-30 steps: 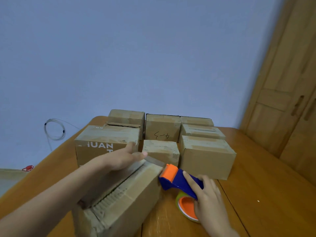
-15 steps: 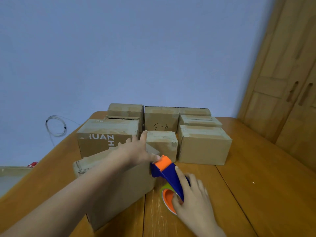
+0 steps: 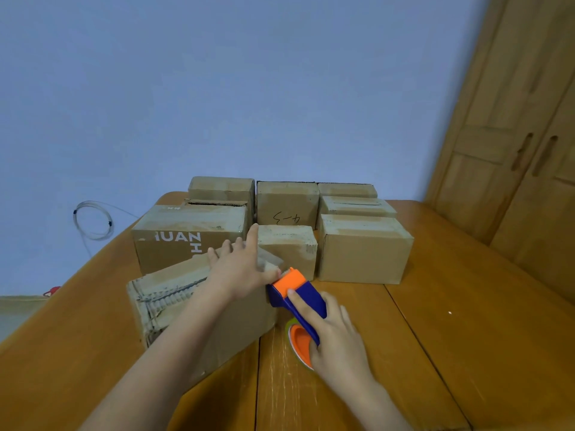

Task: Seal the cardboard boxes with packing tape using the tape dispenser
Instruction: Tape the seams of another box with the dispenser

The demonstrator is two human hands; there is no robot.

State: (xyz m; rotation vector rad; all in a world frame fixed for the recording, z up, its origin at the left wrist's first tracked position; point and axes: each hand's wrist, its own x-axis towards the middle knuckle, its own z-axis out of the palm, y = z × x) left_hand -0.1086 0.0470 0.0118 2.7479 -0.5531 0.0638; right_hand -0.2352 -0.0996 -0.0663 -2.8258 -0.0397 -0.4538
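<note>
A worn cardboard box [image 3: 174,303] lies nearest me on the wooden table [image 3: 451,337]. My left hand [image 3: 239,269] presses flat on its top at the far right corner, fingers spread. A blue and orange tape dispenser [image 3: 295,293] touches that same corner, its orange head against the box edge. My right hand [image 3: 336,337] grips the dispenser's blue handle, index finger along its top. A tape roll with an orange hub [image 3: 300,342] sits under the handle. Clear tape shows on the box top by my left thumb.
Several more cardboard boxes stand in rows behind: a large one printed with letters [image 3: 189,237], a small one [image 3: 287,248], one at the right [image 3: 364,247]. A wooden wardrobe [image 3: 513,135] rises at the right. A coiled cable [image 3: 93,220] hangs on the wall.
The near box dropped from tilted to flat on the table. My left hand slid to its far right corner, and the dispenser moved up against that corner.
</note>
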